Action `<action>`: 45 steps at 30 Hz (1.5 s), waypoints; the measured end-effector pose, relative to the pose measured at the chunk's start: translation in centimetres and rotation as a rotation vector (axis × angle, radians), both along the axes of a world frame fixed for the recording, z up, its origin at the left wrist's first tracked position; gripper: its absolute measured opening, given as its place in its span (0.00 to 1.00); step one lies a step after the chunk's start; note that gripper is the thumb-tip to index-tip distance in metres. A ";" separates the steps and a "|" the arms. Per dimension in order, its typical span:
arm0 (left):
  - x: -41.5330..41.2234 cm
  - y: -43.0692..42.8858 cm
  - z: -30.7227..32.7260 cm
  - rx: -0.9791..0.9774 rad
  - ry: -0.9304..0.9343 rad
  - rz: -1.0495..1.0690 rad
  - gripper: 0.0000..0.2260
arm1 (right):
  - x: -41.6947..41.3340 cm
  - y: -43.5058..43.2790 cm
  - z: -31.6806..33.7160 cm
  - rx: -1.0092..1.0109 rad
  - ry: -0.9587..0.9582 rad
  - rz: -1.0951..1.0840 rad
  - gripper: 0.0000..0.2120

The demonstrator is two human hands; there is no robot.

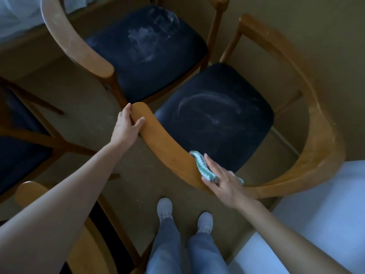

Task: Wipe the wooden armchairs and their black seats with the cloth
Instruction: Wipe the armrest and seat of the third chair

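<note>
Armchairs of pale wood with black seats crowd the carpeted floor in the head view. The nearest armchair stands just ahead of the person's feet, its curved rail sweeping round from the left arm end to the far right post, and its black seat carries faint whitish swirl marks. The left hand is closed round the rounded end of that rail, thumb on top and fingers curled underneath. The right hand lies flat and open on the near part of the same rail, pressing a green-and-white cloth against the wood; the cloth bunches out past the fingertips toward the seat. A second armchair stands beyond, touching or just beside the first, with smeared pale streaks on its seat. Parts of other chairs show at the left edge and lower left, and a white surface fills the lower right corner.
</note>
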State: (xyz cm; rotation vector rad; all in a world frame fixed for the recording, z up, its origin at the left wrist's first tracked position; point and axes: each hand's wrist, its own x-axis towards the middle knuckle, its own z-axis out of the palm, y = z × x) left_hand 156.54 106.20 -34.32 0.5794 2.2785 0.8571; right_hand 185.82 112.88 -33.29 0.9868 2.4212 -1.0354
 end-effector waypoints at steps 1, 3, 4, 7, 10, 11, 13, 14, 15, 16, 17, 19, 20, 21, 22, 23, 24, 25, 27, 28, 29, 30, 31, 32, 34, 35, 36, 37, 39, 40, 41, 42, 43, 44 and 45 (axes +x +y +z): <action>0.1 0.2 0.1 -0.008 0.012 0.002 0.30 | -1.5 0.5 0.1 -0.064 0.003 -0.013 0.31; 0.3 0.5 0.3 -0.032 0.040 -0.004 0.30 | -4.6 1.4 -0.1 -0.180 0.028 -0.050 0.27; 0.3 0.6 0.4 -0.042 0.049 -0.008 0.30 | -6.2 1.8 -0.3 -0.243 0.054 -0.072 0.26; 0.2 0.7 0.3 -0.053 0.072 -0.005 0.29 | -10.9 2.7 -2.0 -0.442 0.183 -0.140 0.26; -0.2 0.9 0.1 -0.051 0.119 0.022 0.26 | -15.3 3.4 -3.3 -0.634 0.311 -0.244 0.27; -0.3 0.9 0.0 -0.047 0.127 0.028 0.25 | -16.9 3.6 -3.5 -0.671 0.340 -0.273 0.26; -0.5 0.9 -0.2 -0.038 0.121 0.034 0.25 | -19.9 4.1 -3.4 -0.730 0.383 -0.325 0.25; -0.5 1.0 -0.2 -0.036 0.115 0.038 0.25 | -21.3 4.3 -3.3 -0.750 0.399 -0.343 0.24; -0.5 1.0 -0.3 -0.039 0.112 0.039 0.25 | -22.3 4.5 -3.2 -0.756 0.388 -0.354 0.25; -0.5 1.1 -0.3 -0.045 0.115 0.041 0.25 | -22.9 4.7 -3.1 -0.755 0.358 -0.361 0.25; -0.5 1.2 -0.3 -0.052 0.121 0.042 0.25 | -23.1 4.9 -3.0 -0.753 0.326 -0.364 0.25; -0.4 1.3 -0.4 -0.068 0.129 0.050 0.25 | -21.5 4.8 -2.7 -0.753 0.285 -0.357 0.25; -0.3 1.3 -0.4 -0.078 0.126 0.055 0.26 | -19.8 4.7 -2.7 -0.762 0.278 -0.352 0.25; -0.2 1.3 -0.4 -0.085 0.121 0.062 0.26 | -17.8 4.6 -2.6 -0.767 0.261 -0.336 0.24; 0.0 1.3 -0.3 -0.089 0.114 0.069 0.26 | -15.5 4.4 -2.6 -0.770 0.240 -0.313 0.24; 0.3 1.4 -0.2 -0.095 0.113 0.072 0.26 | -12.9 4.4 -2.5 -0.769 0.200 -0.280 0.24; 0.4 1.4 -0.1 -0.106 0.123 0.072 0.27 | -10.8 4.3 -2.5 -0.777 0.158 -0.232 0.24; 0.7 1.5 0.0 -0.119 0.142 0.068 0.27 | -8.6 4.5 -2.5 -0.777 0.106 -0.188 0.24; 1.4 1.7 0.4 -0.143 0.184 0.044 0.27 | -5.0 5.0 -1.8 -0.746 0.000 -0.123 0.25; 1.9 1.7 0.5 -0.156 0.201 0.020 0.28 | -3.2 5.3 -1.5 -0.719 -0.041 -0.098 0.25; 2.4 1.7 0.6 -0.169 0.215 -0.006 0.28 | -1.3 5.6 -1.0 -0.694 -0.070 -0.071 0.24; 2.9 1.7 0.6 -0.183 0.227 -0.028 0.29 | 0.4 5.9 -0.6 -0.660 -0.103 -0.042 0.24; 3.4 1.7 0.5 -0.195 0.235 -0.038 0.29 | 2.2 6.1 -0.2 -0.618 -0.141 -0.009 0.24; 4.0 1.6 0.4 -0.203 0.239 -0.041 0.29 | 3.9 6.4 0.2 -0.558 -0.191 0.027 0.24; 4.9 1.5 0.3 -0.206 0.239 -0.039 0.30 | 6.7 7.2 1.0 -0.413 -0.289 0.117 0.25; 5.3 1.5 0.2 -0.205 0.236 -0.038 0.30 | 7.5 7.7 1.3 -0.348 -0.319 0.163 0.26; 5.5 1.5 0.3 -0.201 0.230 -0.037 0.30 | 8.1 8.0 1.9 -0.305 -0.343 0.209 0.27; 5.7 1.5 0.3 -0.199 0.222 -0.035 0.30 | 8.4 8.4 2.4 -0.278 -0.359 0.244 0.26; 5.7 1.6 0.5 -0.205 0.211 -0.029 0.31 | 8.7 8.5 3.0 -0.270 -0.369 0.261 0.26; 5.7 1.6 0.5 -0.210 0.209 -0.030 0.31 | 8.6 8.3 3.0 -0.289 -0.371 0.239 0.25; 5.6 1.6 0.6 -0.215 0.207 -0.031 0.31 | 8.2 7.8 2.9 -0.319 -0.357 0.200 0.25; 5.5 1.5 0.6 -0.220 0.208 -0.031 0.31 | 7.6 7.2 2.4 -0.360 -0.323 0.152 0.25; 5.4 1.5 0.7 -0.227 0.210 -0.033 0.31 | 6.7 6.6 1.7 -0.413 -0.271 0.100 0.25; 5.3 1.4 0.7 -0.232 0.211 -0.037 0.31 | 5.6 5.9 1.1 -0.476 -0.211 0.045 0.25; 5.2 1.3 0.7 -0.232 0.213 -0.044 0.31 | 4.2 5.3 0.5 -0.533 -0.151 -0.014 0.25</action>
